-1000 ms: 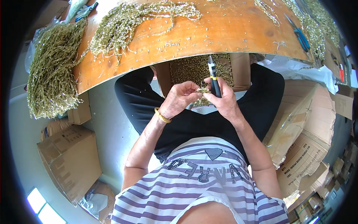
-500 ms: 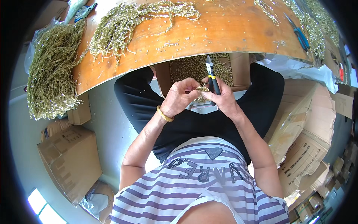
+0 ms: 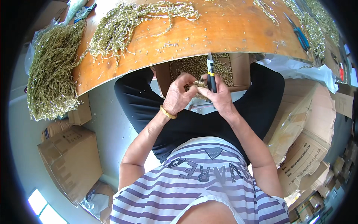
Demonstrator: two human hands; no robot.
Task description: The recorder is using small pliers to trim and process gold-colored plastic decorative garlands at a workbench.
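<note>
My left hand [image 3: 179,96] is closed, its thumb and fingers pinching a small bunch of gold beaded strand [image 3: 200,83]. In my right hand [image 3: 223,100] is a pair of cutting pliers [image 3: 211,74] with black and yellow handles, jaws pointing away from me. The right thumb and fingertips also meet the beaded bunch, so both hands touch it. Fingers hide part of the bunch and the lower handles. Both hands are above my lap, at the near side of an open cardboard box [image 3: 241,70] that holds many loose gold beads [image 3: 186,67].
Gold bead strands [image 3: 115,30] lie on the wooden table [image 3: 223,33], and a thick bundle [image 3: 56,71] hangs over its left edge. Blue-handled pliers [image 3: 300,36] rest at the right. Cardboard boxes stand left [image 3: 72,160] and right [image 3: 305,138] of me.
My left hand has turned slightly and shifted a little to the right. The pliers now stand more upright, with their handles closer together; the right hand keeps hold of them.
</note>
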